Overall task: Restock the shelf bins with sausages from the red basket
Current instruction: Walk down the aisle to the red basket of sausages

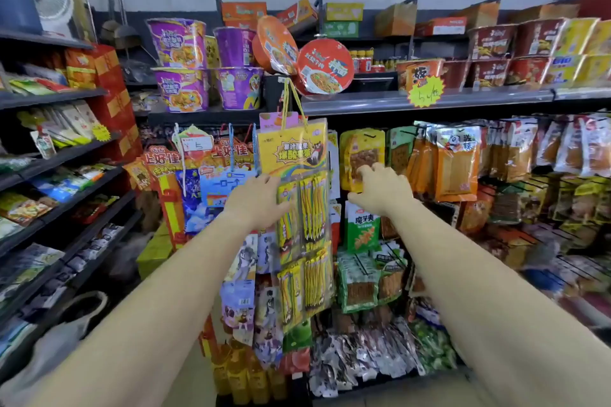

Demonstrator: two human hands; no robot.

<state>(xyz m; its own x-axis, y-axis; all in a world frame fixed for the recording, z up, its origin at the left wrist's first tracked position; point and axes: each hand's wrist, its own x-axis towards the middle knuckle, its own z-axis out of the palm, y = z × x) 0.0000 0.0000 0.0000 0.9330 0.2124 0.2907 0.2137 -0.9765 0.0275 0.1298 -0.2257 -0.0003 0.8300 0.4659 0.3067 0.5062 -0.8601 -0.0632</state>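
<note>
Grey shelf (363, 103) carries purple noodle cups (181, 89); red noodle bowls (325, 67).

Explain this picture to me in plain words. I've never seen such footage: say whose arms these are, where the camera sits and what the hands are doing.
There is no machine here: the grips are a person's two bare hands. The single picture comes from a camera worn on that person's head, looking forward and down, so both forearms reach in from below. Ahead are shop shelves, with purple noodle cups and red noodle bowls on top and hanging snack packets beneath. The left grip touches the edge of a clear hanging strip filled with yellow stick snacks. The right grip reaches to a yellow hanging packet; whether it holds it is unclear.
</note>
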